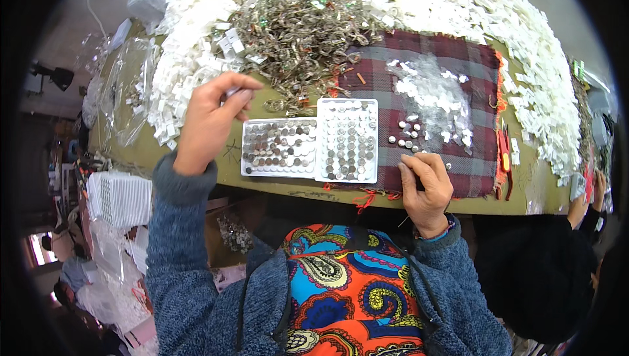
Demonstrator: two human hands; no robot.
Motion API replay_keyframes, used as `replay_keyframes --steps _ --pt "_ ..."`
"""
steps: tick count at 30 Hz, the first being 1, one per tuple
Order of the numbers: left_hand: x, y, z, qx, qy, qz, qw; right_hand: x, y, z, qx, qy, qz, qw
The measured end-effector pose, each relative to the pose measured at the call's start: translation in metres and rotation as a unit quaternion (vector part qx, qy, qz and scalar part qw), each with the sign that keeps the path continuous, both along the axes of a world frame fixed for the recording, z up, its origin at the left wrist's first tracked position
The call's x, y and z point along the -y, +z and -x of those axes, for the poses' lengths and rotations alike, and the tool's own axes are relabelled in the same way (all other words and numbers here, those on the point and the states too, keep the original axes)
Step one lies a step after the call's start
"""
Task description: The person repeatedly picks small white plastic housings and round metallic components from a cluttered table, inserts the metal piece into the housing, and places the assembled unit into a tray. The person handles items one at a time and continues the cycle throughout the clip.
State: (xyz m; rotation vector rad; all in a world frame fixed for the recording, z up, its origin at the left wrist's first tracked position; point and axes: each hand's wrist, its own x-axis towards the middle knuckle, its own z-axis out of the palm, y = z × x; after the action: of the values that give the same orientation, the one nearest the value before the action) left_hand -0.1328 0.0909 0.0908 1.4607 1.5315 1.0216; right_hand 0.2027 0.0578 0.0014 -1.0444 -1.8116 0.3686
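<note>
Near right, over the cloth (475, 176): right hand (429, 187), fingers curled in, contents not discernible; near centre: two trays (376, 169) of discs (350, 145) in rows, best kept unjostled. Slightly farther, right: loose discs (401, 140), probably best taken singly by the rim. Farther left: left hand (213, 113), fingers bent together, grip contents unclear, beside the far pile (304, 35) of clear pieces.

white trays (376, 143), maroon-and-grey checked cloth (373, 84), red-handled pliers (504, 149), orange garment (354, 290) with paisley; discs (340, 146) seem silvery.
</note>
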Motion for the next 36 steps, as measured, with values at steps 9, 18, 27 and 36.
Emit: replay_keyframes --steps 9,18,27,36 --pt "-0.029 -0.03 -0.002 -0.352 -0.093 0.014 0.931 0.0 -0.001 -0.006 -0.005 0.034 0.05 0.998" --pt "-0.05 -0.045 0.022 -0.309 -0.087 -0.013 0.947 -0.003 0.0 -0.004 -0.029 0.032 0.056 0.997" --pt "-0.041 -0.051 0.03 -0.274 -0.109 -0.014 0.955 0.0 0.0 -0.002 -0.015 0.009 0.074 0.997" --pt "-0.044 -0.067 0.046 -0.211 -0.082 -0.022 0.974 0.007 0.003 0.001 0.019 -0.032 -0.042 0.998"
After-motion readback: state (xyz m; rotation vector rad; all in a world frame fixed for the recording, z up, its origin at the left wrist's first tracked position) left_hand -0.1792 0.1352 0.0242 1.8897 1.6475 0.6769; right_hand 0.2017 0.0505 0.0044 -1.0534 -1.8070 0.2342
